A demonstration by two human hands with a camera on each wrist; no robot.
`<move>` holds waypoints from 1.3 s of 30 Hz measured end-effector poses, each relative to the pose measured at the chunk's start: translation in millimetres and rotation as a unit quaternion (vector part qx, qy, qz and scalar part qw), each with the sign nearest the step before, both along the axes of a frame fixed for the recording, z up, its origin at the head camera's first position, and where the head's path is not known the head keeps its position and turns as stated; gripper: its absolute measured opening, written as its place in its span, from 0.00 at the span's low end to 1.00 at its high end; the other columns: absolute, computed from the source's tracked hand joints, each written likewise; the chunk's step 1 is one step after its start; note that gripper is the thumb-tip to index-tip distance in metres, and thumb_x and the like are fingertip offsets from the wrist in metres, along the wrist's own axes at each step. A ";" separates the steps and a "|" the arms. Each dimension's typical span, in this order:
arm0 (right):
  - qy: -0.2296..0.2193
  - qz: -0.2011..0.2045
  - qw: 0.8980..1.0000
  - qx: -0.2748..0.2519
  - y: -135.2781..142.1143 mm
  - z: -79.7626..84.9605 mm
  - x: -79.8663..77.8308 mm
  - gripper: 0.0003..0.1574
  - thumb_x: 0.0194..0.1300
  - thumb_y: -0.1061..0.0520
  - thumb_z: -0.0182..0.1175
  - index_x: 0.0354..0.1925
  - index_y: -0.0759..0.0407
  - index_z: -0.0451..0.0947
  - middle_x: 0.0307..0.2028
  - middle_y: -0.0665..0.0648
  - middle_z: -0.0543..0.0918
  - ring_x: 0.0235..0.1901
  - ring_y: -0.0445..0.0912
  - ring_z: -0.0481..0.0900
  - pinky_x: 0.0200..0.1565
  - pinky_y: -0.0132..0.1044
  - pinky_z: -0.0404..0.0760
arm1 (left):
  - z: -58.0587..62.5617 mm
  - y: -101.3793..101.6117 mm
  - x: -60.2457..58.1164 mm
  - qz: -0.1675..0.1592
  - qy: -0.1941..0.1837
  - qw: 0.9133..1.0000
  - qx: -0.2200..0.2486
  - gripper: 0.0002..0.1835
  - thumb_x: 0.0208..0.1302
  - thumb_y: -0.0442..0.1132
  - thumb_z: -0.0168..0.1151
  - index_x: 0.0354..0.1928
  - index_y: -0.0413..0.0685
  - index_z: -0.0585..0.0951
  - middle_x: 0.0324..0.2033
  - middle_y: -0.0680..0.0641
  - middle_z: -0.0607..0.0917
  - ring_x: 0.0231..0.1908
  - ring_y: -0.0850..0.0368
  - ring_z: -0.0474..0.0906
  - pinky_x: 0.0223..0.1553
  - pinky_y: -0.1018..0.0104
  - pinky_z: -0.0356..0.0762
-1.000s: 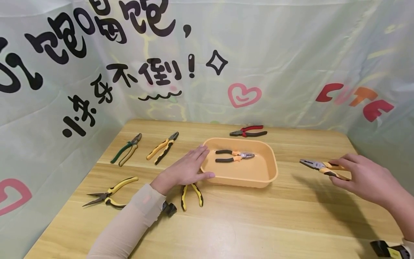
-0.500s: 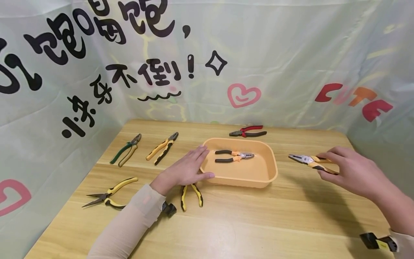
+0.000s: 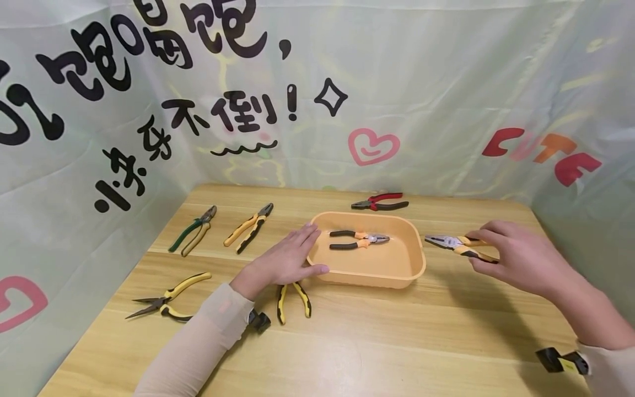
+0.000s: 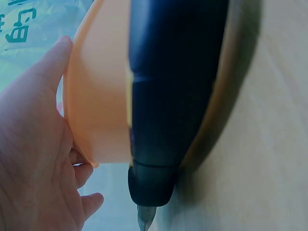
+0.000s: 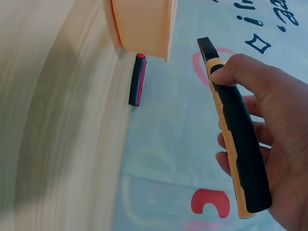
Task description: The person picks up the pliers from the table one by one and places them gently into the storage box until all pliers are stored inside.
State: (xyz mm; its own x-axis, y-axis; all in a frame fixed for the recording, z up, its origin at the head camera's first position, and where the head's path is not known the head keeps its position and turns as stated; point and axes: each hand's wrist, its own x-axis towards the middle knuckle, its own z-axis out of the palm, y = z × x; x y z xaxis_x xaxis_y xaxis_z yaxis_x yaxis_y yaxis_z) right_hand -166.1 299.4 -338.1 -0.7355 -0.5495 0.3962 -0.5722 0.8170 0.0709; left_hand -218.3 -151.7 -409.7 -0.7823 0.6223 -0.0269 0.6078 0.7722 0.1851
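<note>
My right hand holds combination pliers by their yellow-and-black handles, above the table. Their nose points left, close to the right rim of an orange tray. In the right wrist view the thumb lies along a handle of these pliers, with the fingers behind. My left hand grips the tray's front left corner, thumb over the front rim and fingers over the left rim. Pliers with orange-and-black handles lie inside the tray. Under my left hand are yellow-and-black pliers, their nose hidden in the head view.
Green-handled pliers and yellow-and-black pliers lie at the back left. Long-nose pliers are at the front left, partly behind my sleeve. Red-and-black pliers lie behind the tray. A printed cloth hangs around the table.
My right hand has moved left with the pliers, bringing their nose from well right of the tray to near its rim. The left hand and tray stay put.
</note>
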 end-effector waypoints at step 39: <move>-0.040 0.046 0.998 0.009 -55.5 -10.0 -21.2 0.28 0.48 0.47 0.75 0.47 0.59 0.84 0.38 0.53 0.80 0.33 0.46 0.77 0.32 0.45 0.78 | -3.1 -0.5 -0.6 -0.003 0.013 1.000 0.004 0.57 0.62 0.80 0.28 0.77 0.40 0.46 0.77 0.43 0.43 0.75 0.52 0.33 0.73 0.57 0.39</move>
State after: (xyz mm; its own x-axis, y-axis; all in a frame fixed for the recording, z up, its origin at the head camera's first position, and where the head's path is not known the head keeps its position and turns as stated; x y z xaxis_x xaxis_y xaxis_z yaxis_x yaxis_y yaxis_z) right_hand -187.3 243.9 -348.1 -0.7110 -0.6219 0.3283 -0.6486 0.7603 0.0355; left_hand -218.9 -152.2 -412.8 -0.7784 0.6277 -0.0012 0.6179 0.7665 0.1750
